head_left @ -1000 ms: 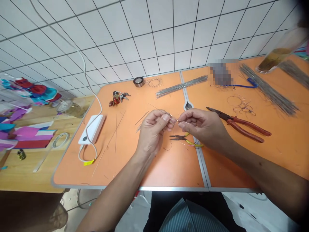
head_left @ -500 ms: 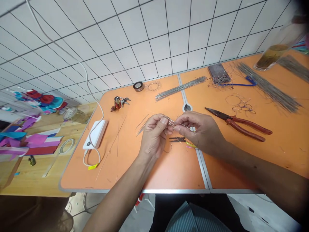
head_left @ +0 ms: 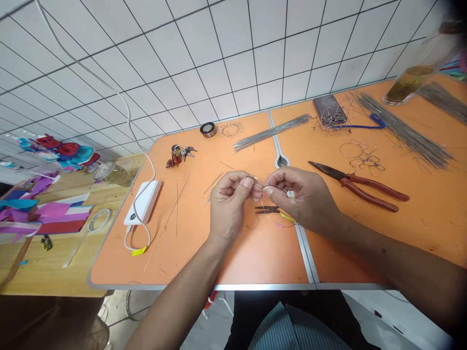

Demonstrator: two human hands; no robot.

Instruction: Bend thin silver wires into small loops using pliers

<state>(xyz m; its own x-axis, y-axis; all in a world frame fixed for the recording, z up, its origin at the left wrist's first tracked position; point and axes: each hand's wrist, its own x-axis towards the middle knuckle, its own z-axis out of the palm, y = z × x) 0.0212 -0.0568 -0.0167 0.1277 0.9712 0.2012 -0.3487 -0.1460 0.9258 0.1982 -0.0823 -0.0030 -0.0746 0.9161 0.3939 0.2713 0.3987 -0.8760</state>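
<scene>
1. Together, the left hand and the right hand are raised over the middle of the table, with a thin silvery wire pinched between the thumb and forefinger of each, and the two hands are almost touching.
2. The wire is bent into a loose arc that is bowed down past the right hand, and it is held above an orange folding tabletop, close to its grey metal centre seam.
3. Just below the hands, small black-nosed pliers with yellow handles are laid flat, with tiny pink beads beside them.
4. To the right, long steel pliers with red handles are laid near a tangle of thin wire rings.
5. Farther off, a sheaf of straight grey wires and a larger sheaf of straight grey wires are spread on the tabletop.
6. To the left, loose straight wires are scattered, and a white power bank, a bunch of metal keys and a black tape roll are placed around them.
</scene>
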